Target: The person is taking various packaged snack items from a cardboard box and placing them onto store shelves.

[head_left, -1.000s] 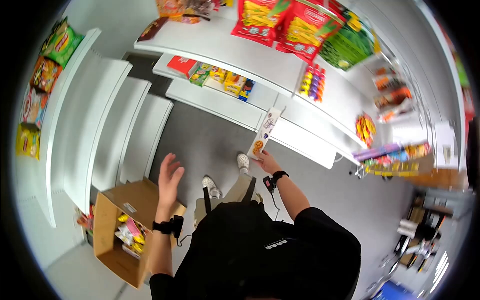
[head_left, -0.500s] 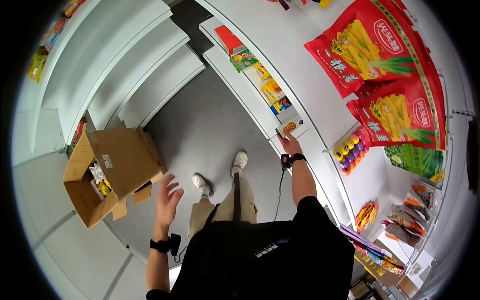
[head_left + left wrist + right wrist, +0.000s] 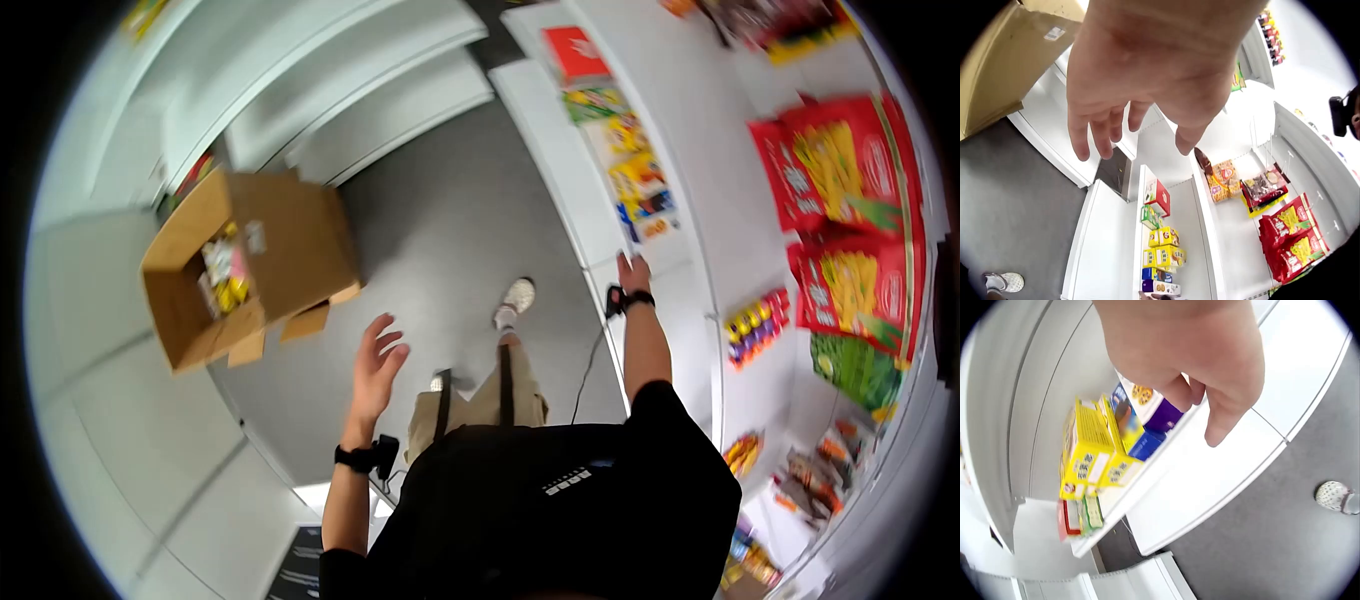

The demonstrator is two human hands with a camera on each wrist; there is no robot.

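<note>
A white and purple cookie box [image 3: 1163,417] with cookies printed on it sits on the lower shelf at the end of a row of snack boxes. My right hand [image 3: 634,274] is right at the box's near end, its thumb held apart from the fingers in the right wrist view. Beside the cookie box stand a blue box [image 3: 1146,445] and yellow boxes [image 3: 1091,456]. Out over the floor, my left hand [image 3: 378,372] hangs with loosely bent fingers and holds nothing.
Left of me, an open cardboard box [image 3: 295,240] contains snack packets. Red snack bags [image 3: 850,265] and bottle-shaped candies [image 3: 757,328] occupy the upper shelf on the right. The upper shelf's edge [image 3: 690,210] overhangs the lower one. White shelves [image 3: 400,110] stand ahead on the left.
My right hand carried the cookie box onto the lower shelf beside the blue box and has drawn back slightly from it. The head view has turned; my left hand stays raised and empty.
</note>
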